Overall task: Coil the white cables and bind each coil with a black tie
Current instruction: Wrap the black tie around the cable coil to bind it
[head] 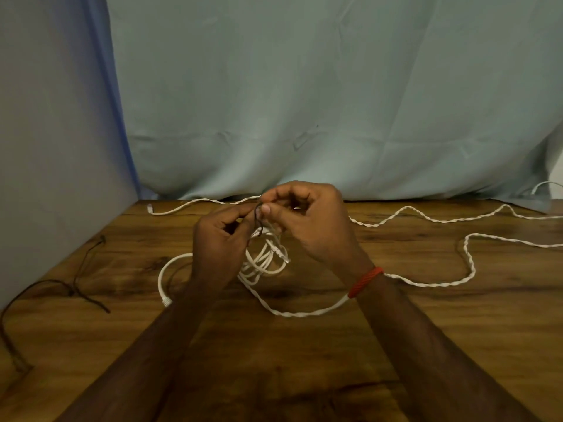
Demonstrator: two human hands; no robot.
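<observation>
1. Two bare forearms reach over the brown wood-grain table (274,376). A red braided bracelet (365,281) circles the right wrist.
2. The left hand (219,242) presses thumb and forefinger together on the thin black tie (259,222), with its other fingers curled inward.
3. The right hand (310,223) pinches the same tie from the opposite side, its fingertips almost meeting the left's.
4. The small coil of smooth white cable (263,263) sits just below both sets of fingertips.
5. A twisted white cable (426,283) trails out from under the right wrist. Spare black cords (82,275) lie well beyond the left knuckles.
</observation>
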